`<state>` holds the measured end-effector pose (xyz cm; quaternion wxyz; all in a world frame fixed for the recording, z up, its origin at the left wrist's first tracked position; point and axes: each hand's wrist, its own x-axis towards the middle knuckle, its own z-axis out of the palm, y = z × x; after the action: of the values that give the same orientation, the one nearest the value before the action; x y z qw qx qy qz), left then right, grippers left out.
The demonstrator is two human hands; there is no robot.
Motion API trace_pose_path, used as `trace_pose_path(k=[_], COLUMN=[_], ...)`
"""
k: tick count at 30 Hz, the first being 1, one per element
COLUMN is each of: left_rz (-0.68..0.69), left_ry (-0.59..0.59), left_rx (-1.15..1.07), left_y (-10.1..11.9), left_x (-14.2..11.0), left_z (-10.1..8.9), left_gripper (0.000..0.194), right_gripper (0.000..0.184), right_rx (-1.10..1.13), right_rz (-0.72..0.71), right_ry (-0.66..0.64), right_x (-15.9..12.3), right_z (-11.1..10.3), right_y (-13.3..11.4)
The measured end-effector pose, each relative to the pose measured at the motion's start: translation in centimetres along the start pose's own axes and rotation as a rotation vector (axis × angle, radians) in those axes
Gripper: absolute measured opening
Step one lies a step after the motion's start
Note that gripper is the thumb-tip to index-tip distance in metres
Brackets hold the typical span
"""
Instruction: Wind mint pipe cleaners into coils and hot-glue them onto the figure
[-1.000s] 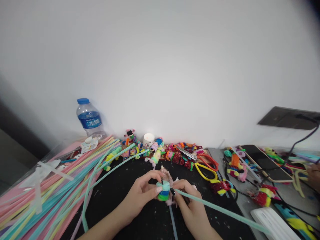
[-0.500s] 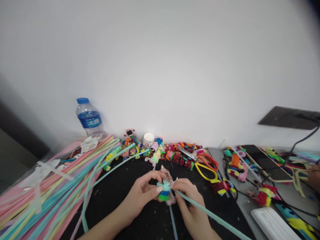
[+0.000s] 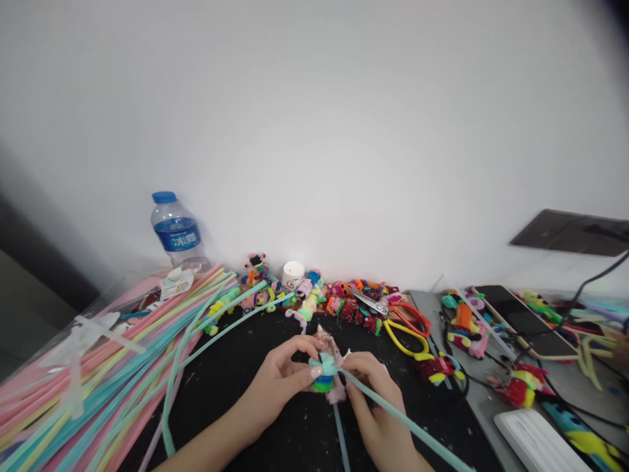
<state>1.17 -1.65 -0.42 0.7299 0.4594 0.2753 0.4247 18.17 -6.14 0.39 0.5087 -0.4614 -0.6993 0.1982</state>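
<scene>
My left hand [image 3: 282,375] pinches a small coil of pipe cleaner [image 3: 323,380] in mint, blue and green between thumb and fingers. Behind and below the coil shows a fuzzy pinkish-brown piece [image 3: 336,392], partly hidden. Close on the other side, my right hand [image 3: 376,393] has its thumb and fingers closed on a mint-green pipe cleaner [image 3: 407,421], which runs from the coil down to the lower right. A bluish stick or strip [image 3: 341,439] lies beneath, between my hands.
A pile of pastel pipe cleaners [image 3: 113,367] covers the left side. Along the wall stand a water bottle [image 3: 177,233], a white cup [image 3: 293,275] and several pipe-cleaner figures [image 3: 309,305]. Scissors [image 3: 405,328], a phone [image 3: 525,321] and a white device [image 3: 538,442] lie right, near a black cable [image 3: 582,288].
The loose end of the mint pipe cleaner has swung slightly left. The coil has tilted a little in my fingers; my hands are nearly still. A person's hand at the right edge has shifted.
</scene>
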Motion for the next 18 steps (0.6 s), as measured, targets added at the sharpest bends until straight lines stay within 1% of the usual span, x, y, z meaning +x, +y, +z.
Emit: trace_pose_path(k=[2,6,12,16,18], left_rz=[-0.005,-0.008,-0.023,0.028,0.055], left_ry=[0.004,0.019,0.054,0.042,0.019], left_rx=[0.010,0.012,0.023,0.020,0.003], left_y=[-0.06,-0.06,-0.17,-0.23,-0.30], left_x=[0.02,0.02,0.10,0.17,0.14], left_z=[-0.06,-0.06,-0.19,-0.26,-0.23], left_gripper=[0.015,0.017,0.019,0.015,0.019], right_gripper=[0.015,0.021,0.022,0.023,0.023], right_rx=[0.011,-0.009,-0.023,-0.011,-0.006], right_rz=[0.013,-0.040,-0.050,-0.032,-0.030], right_ry=[0.001,-0.058,-0.073,-0.073,-0.071], right_x=[-0.06,0.21,0.40,0.26,0.19], right_z=[0.03,-0.12,-0.22,-0.21,-0.20], right_y=[-0.10,-0.38,-0.50,-0.31,-0.18])
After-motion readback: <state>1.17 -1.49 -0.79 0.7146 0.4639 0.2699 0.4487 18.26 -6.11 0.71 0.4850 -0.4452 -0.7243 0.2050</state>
